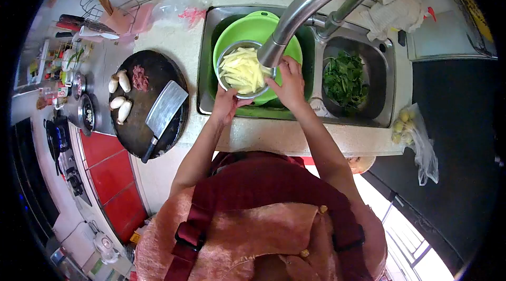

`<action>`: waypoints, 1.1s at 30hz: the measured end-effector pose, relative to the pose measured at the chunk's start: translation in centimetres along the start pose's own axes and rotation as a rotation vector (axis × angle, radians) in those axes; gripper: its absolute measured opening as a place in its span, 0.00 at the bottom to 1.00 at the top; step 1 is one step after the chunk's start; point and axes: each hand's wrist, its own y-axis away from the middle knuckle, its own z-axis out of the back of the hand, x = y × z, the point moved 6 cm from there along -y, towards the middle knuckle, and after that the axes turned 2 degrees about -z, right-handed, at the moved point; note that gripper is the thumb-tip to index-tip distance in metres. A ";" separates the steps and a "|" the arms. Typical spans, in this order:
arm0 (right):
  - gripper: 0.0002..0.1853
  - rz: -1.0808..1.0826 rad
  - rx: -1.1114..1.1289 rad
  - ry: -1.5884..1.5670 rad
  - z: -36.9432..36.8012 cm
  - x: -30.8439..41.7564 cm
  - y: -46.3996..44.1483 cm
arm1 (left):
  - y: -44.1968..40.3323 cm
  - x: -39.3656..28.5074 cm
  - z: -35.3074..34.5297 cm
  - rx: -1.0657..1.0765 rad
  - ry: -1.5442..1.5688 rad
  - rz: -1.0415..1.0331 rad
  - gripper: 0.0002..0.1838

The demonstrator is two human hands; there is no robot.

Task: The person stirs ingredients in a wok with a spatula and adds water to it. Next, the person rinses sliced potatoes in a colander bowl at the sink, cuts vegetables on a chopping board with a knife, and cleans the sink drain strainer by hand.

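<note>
Between your two hands sits the metal bowl [218, 66], round and shiny, held over the green basin [250, 23] in the sink. It is heaped with pale yellow strips [240, 70], cut long and slim, wet-looking and lying every which way. Your left hand [227, 104] grips the bowl's near-left edge, thumb at the rim and fingers curled beneath. Your right hand [289, 81] is at its right side, thumb against the rim and fingers bent; whether they pinch it, I cannot tell.

Right above your right hand, the faucet [295, 13] arches over, and its spout hides the right part of the bowl and some strips from you. Further right of that hand, leafy greens [345, 81] lie in the other sink compartment, with a plastic bag [424, 149] of roundish yellow-green produce beyond. To the left of your left hand is the dark chopping board [129, 131], bearing a cleaver [166, 107], its handle pointing toward you, some chopped reddish meat [140, 78] and pale, mushroom-like pieces [124, 111].
</note>
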 end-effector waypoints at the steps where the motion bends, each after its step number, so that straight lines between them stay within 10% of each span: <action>1: 0.31 0.006 0.004 0.031 0.2 0.4 -0.1 | -0.2 -0.1 -0.2 0.004 0.013 -0.001 0.30; 33: 0.13 0.301 0.009 0.458 1.8 1.3 -3.0 | -2.6 3.0 -1.3 0.120 -0.055 0.108 0.29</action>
